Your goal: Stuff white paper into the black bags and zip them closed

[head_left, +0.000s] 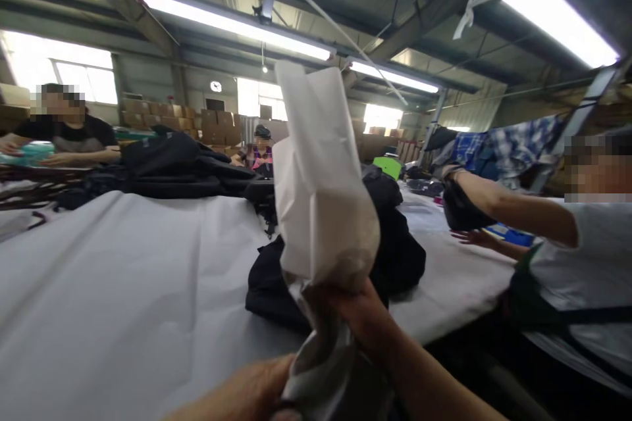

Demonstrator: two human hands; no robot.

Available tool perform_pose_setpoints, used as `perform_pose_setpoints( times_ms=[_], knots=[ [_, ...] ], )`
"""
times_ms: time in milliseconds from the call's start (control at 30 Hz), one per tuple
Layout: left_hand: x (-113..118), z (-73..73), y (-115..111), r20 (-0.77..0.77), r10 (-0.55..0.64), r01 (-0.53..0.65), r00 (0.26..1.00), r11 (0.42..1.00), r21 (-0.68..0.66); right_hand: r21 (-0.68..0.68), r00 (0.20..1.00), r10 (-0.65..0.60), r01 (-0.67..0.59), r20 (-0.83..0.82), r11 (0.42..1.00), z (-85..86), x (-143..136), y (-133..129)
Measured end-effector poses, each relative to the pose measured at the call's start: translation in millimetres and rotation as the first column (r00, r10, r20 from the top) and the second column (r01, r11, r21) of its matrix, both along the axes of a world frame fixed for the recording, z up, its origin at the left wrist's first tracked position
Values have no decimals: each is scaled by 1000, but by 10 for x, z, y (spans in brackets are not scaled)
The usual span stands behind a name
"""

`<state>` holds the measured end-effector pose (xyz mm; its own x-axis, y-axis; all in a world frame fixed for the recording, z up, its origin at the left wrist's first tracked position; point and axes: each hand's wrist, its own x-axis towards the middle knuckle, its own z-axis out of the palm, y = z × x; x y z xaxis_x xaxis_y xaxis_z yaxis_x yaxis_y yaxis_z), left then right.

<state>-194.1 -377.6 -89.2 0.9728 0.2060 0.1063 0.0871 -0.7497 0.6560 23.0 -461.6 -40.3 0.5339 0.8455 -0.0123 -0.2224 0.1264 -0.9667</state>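
Observation:
A white plastic bag (323, 210) stands upright in front of me, puffed out in its upper part and pinched narrow lower down. My right hand (358, 312) is closed round the narrow part, its fingers partly hidden by the folds. Lower and to the left, my left hand (269, 381) grips the bag's bottom part, and most of its fingers are out of sight behind the material. Black fabric bags (269, 283) lie on the table just behind the white bag.
A white-covered table (123, 289) spreads ahead, with a heap of black bags (162, 158) along its far side. At the right a co-worker (582, 256) handles a black item (464, 204). Another person (74, 125) works at the far left, and one sits further back. Cardboard boxes (217, 125) are stacked behind.

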Motion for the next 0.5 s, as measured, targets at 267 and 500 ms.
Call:
perform_pose_setpoints(
  times_ms=[267,500],
  knots=[
    [1404,679,1090,150,201,-247,968,871,425,-147,712,-364,546,601,825,161,1159,-1177],
    [1919,554,1401,-75,313,-228,947,816,532,-223,592,-281,635,755,740,-224,1492,-1509]
  ],
)
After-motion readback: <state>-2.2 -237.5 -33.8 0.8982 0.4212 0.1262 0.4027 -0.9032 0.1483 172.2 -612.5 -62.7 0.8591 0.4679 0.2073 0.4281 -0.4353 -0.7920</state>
